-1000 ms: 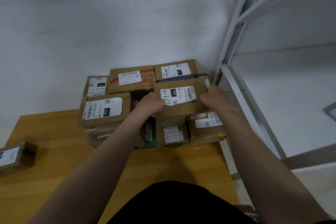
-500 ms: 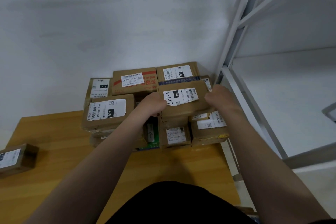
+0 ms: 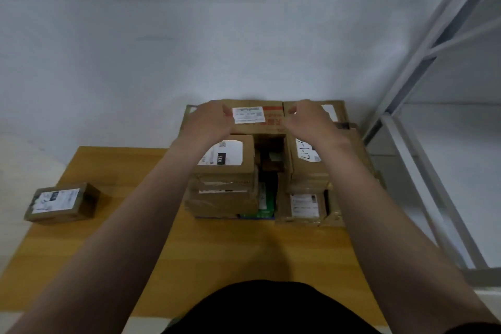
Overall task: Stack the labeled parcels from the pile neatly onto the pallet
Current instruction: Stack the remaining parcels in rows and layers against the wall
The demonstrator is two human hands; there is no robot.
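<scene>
While both arms stretch out over the stack, the left hand [image 3: 210,119] and the right hand [image 3: 309,120] sit on either end of the back-row parcel [image 3: 257,127], the one with a white label [image 3: 248,114] and a red printed band beside it. The fingers of each hand are spread and curled, resting against the carton's top and far edge; whether they actually clasp it or only touch it cannot be told, as the picture is blurred there.

Just nearer the body than the left hand stands the parcel marked 032 [image 3: 225,160], on top of other cartons. Under the right wrist lies the parcel with handwriting on its label [image 3: 307,160]. Between those two, below the gap between the hands, is a dark hollow in the stack. All these cartons rest on the wooden pallet [image 3: 217,252], against the wall. Well off to the left of the left forearm, a single small parcel [image 3: 61,202] lies alone near the pallet's edge. Right of the right arm stands a grey metal rack [image 3: 406,144].
</scene>
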